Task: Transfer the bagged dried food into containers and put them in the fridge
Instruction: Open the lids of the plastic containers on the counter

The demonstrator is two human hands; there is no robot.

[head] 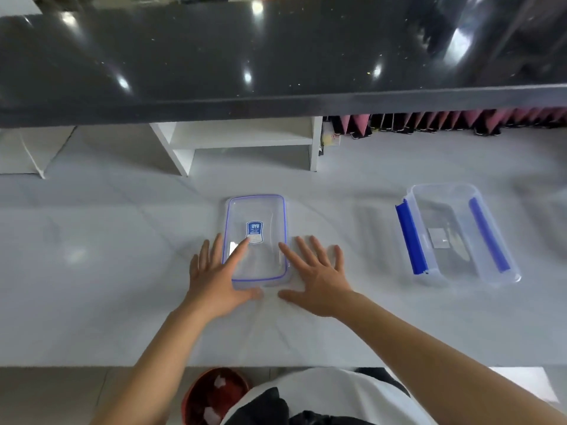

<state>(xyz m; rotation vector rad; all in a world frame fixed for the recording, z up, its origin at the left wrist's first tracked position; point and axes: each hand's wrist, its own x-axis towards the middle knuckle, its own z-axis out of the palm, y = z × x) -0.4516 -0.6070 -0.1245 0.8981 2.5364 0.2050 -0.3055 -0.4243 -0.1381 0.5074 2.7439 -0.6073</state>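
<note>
A clear plastic lid (257, 216) with a thin blue seal and a blue label lies flat on the white counter (92, 271) in front of me. My left hand (216, 277) rests on its left near corner, fingers straight and spread. My right hand (316, 280) lies flat at the lid's right near edge, fingers spread, index finger on the lid. To the right stands an open, empty clear container (457, 237) with blue clips along both long sides. No bag of dried food is in view.
A raised dark glossy countertop (276, 56) runs along the back. Under it sit a white open shelf unit (242, 142) and a row of pink and black folders (445, 121). A red bin (214, 397) stands on the floor below the counter edge.
</note>
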